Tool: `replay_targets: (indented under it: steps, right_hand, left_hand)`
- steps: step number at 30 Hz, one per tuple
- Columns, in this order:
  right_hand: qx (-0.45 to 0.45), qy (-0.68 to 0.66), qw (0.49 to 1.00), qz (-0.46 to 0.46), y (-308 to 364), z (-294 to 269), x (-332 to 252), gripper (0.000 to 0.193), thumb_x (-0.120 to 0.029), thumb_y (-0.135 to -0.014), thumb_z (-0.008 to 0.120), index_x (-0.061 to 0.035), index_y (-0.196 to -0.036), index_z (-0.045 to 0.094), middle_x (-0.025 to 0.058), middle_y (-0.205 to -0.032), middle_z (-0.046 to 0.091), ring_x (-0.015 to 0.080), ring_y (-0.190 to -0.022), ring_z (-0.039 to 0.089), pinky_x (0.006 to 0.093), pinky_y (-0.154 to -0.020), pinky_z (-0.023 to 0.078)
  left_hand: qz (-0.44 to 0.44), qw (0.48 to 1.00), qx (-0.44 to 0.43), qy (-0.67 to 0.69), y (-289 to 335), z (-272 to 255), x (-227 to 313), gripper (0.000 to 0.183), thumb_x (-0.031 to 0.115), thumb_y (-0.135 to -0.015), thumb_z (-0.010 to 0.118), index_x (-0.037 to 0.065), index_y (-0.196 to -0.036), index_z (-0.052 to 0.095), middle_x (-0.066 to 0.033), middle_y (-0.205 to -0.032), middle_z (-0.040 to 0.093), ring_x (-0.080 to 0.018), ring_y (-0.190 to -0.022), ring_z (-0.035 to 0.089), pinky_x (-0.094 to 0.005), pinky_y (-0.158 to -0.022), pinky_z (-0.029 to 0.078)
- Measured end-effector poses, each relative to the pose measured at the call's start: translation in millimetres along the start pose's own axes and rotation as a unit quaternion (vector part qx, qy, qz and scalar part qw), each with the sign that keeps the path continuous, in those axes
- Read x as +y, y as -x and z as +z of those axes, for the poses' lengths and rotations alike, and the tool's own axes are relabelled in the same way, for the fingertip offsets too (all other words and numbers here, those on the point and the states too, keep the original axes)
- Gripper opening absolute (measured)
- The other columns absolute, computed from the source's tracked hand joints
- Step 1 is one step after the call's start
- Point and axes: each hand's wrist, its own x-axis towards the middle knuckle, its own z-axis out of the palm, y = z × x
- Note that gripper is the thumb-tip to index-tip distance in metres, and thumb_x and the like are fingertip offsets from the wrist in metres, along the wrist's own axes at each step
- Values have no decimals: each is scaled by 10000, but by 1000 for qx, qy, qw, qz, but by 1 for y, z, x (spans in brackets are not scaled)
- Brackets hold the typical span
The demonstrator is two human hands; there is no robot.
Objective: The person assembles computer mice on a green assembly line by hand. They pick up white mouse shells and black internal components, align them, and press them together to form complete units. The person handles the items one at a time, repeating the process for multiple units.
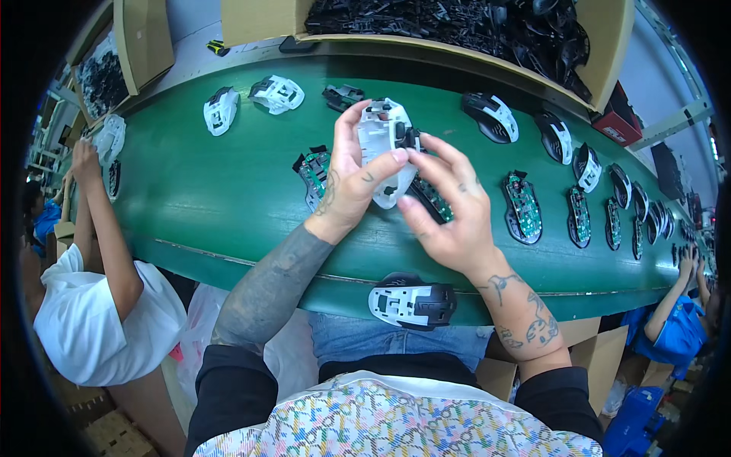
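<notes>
Above the green belt I hold a white computer mouse shell [373, 140], its hollow inside partly showing. My left hand [346, 177] is closed round its left side, with the thumb across the front. My right hand [454, 199] grips its right edge; the fingertips press by a small black plastic part [406, 136] fitted there. Behind my hands lie two mouse bases with green circuit boards, one on the left [314, 174] and one partly hidden by my right hand [432, 199]. A black piece [343, 97] rests just beyond the shell.
Close to me, a black-and-white mouse shell [410, 300] lies at the belt's front edge. Two white shells [277, 94] sit at the far left. Rows of shells [490, 116] and circuit-board bases [522, 207] extend right. A carton [457, 47] holds black parts. Co-workers' arms [106, 206] reach in at both sides.
</notes>
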Motion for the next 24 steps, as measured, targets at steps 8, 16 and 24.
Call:
replay_targets:
  steps: [8, 16, 24]
  right_hand:
    - [68, 38, 997, 1, -9, -7, 1, 638, -102, -685, 762, -18, -1273, 528, 181, -1231, 564, 269, -1014, 629, 327, -757, 567]
    - [75, 81, 990, 87, -63, -48, 21, 338, -170, -742, 722, -28, -1044, 664, 154, -1001, 671, 289, -937, 654, 351, -822, 525]
    - [13, 372, 862, 343, -159, -134, 154, 302, -344, -711, 664, -108, -887, 734, 157, -944, 697, 329, -962, 649, 387, -891, 497]
  left_hand:
    - [-69, 996, -56, -9, -6, 0, 14, 778, 74, -750, 742, 6, -1391, 306, -111, -1219, 462, -217, -1129, 524, -356, -935, 484]
    - [-74, 995, -59, -17, -10, -20, 20, 719, 68, -746, 768, -34, -1341, 378, -95, -1152, 494, -203, -1071, 582, -322, -855, 523]
    - [-81, 994, -60, 46, -11, -15, 16, 624, 93, -809, 708, 5, -1344, 398, -97, -1179, 499, -197, -1073, 585, -336, -931, 474]
